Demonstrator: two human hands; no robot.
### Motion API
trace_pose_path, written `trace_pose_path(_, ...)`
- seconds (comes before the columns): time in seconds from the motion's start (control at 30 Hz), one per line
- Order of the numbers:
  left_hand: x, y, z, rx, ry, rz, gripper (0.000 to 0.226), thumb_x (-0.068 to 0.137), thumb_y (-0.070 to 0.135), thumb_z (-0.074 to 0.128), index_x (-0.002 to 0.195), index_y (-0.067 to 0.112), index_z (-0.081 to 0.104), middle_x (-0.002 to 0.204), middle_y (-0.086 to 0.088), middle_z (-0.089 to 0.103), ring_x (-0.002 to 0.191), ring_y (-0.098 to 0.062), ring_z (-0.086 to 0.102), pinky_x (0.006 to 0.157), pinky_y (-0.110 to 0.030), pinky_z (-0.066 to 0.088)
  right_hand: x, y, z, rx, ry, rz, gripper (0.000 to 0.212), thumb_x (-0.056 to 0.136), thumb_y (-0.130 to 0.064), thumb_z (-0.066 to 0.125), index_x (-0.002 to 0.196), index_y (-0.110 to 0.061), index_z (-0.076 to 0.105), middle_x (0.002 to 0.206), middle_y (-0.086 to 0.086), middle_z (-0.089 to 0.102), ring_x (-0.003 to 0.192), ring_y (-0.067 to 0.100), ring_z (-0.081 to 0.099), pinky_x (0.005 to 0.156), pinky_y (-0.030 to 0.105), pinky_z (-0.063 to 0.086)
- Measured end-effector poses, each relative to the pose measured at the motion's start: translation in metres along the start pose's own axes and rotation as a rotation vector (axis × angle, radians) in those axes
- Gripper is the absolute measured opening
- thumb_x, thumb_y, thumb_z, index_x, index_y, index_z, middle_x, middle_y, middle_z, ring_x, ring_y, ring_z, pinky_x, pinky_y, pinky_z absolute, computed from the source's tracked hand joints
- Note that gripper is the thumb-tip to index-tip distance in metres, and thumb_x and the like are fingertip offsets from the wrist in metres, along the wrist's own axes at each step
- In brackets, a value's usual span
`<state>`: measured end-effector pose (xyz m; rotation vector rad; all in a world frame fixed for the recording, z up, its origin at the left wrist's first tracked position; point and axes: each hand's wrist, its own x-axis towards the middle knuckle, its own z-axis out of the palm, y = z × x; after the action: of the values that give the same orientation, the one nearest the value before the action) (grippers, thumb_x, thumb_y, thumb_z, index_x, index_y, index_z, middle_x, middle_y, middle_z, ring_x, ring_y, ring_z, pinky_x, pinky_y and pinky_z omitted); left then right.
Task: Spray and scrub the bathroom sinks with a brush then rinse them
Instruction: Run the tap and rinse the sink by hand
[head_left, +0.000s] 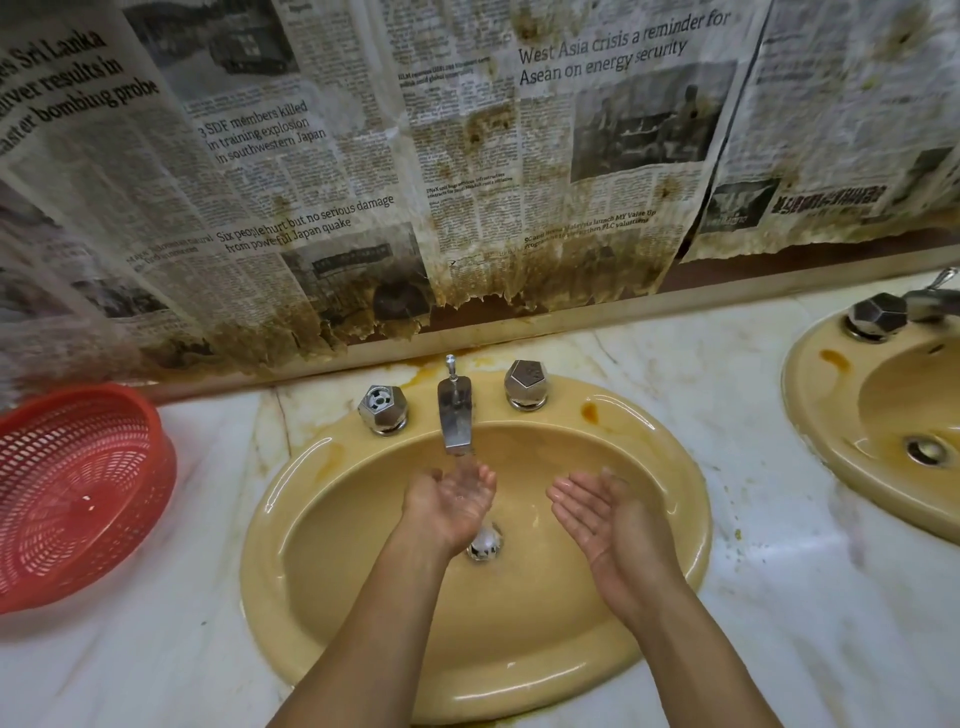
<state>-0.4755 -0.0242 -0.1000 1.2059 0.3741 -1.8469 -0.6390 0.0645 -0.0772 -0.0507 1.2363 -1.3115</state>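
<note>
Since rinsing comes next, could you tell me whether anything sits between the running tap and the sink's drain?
Yes: the left hand is cupped under the spout, catching the stream above the drain. The right hand is off to the side.

We see only two forearms and two hands, both entering from below the sink (311, 525). No sleeves in view: forearms bare up to the frame edge nearest us. No watch, bracelet, rings or gloves on either side. Left hand (451, 500), on the drain side of the sink: skin looks wet, with a sheen across palm and fingers (480, 475). Right hand (597, 512), toward the sink's right wall: also glossy, wet highlights along the fingers (563, 493) and the palm creases. Nails are short where we can see them, polish undeterminable. Forearms are slim, with faint hair. No marks, tattoos or plasters visible on either.
</note>
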Motion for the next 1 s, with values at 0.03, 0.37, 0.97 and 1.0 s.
trace_pose_path(0.03, -0.002, 0.0, 0.0, -0.004, 0.002, -0.002, 0.054, 0.113, 0.028, 0.025, 0.093, -0.004, 0.062, 0.076, -0.018, 0.064, 0.076, -0.027, 0.06, 0.074, -0.038, 0.052, 0.004, -0.001, 0.002, -0.054, -0.016, -0.018, 0.035, 0.108, -0.027, 0.044, 0.115, 0.001, 0.064, 0.118, 0.021, 0.07, 0.113, 0.031, 0.068, 0.103, 0.04, 0.051)
trace_pose_path(0.37, -0.074, 0.042, 0.035, 0.336, -0.029, 0.394, 0.053, 0.113, 0.031, 0.026, 0.115, -0.009, 0.061, 0.11, -0.027, 0.071, 0.105, -0.038, 0.071, 0.094, -0.043, 0.058, 0.064, -0.014, 0.086, -0.662, -0.268, -0.172, 0.053, 0.107, -0.056, 0.028, 0.121, -0.022, 0.067, 0.134, 0.008, 0.064, 0.124, 0.019, 0.058, 0.115, 0.044, 0.039)
trace_pose_path(0.97, -0.022, 0.012, 0.0, 0.145, -0.032, 0.183, 0.043, 0.111, 0.029, 0.035, 0.118, -0.006, 0.057, 0.115, -0.025, 0.063, 0.104, -0.036, 0.063, 0.097, -0.045, 0.049, 0.103, 0.004, 0.11, -0.845, -0.39, -0.358, 0.062, 0.108, -0.055, 0.016, 0.15, -0.023, 0.048, 0.148, -0.008, 0.049, 0.141, 0.011, 0.04, 0.108, 0.022, 0.024)
trace_pose_path(1.0, -0.019, 0.011, 0.001, 0.111, -0.025, 0.153, 0.042, 0.111, 0.029, 0.034, 0.118, -0.006, 0.057, 0.112, -0.024, 0.064, 0.101, -0.035, 0.064, 0.094, -0.044, 0.05, 0.103, 0.004, 0.106, -0.797, -0.406, -0.329, 0.063, 0.106, -0.06, 0.016, 0.144, -0.027, 0.054, 0.139, -0.011, 0.051, 0.137, 0.008, 0.042, 0.11, 0.024, 0.025)
